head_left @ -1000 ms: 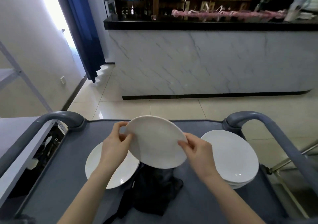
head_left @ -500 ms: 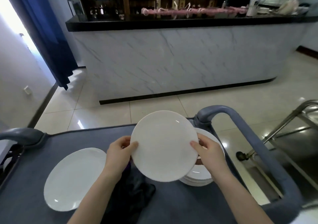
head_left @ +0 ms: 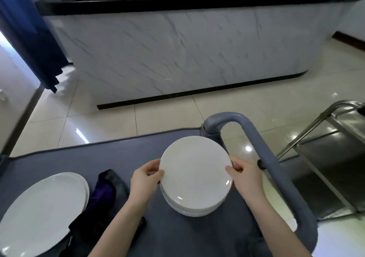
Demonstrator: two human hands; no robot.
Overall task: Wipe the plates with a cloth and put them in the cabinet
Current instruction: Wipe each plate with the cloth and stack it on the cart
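**Plate brought to the stack near the right edge of the cart top (head_left: 122,158).**

We hold the plate (head_left: 194,170) by its rim, with the left hand (head_left: 145,179) and right hand (head_left: 245,177) each pinching an opposite side. It lies almost flat over the stack (head_left: 195,207); contact cannot be confirmed. Half a second ago it was raised and tilted above the cloth; it has since moved right and down. We judge it wiped and being set down. The cloth (head_left: 102,193) lies loose at mid-cart, just beside the left plate (head_left: 39,213). No cabinet is visible.
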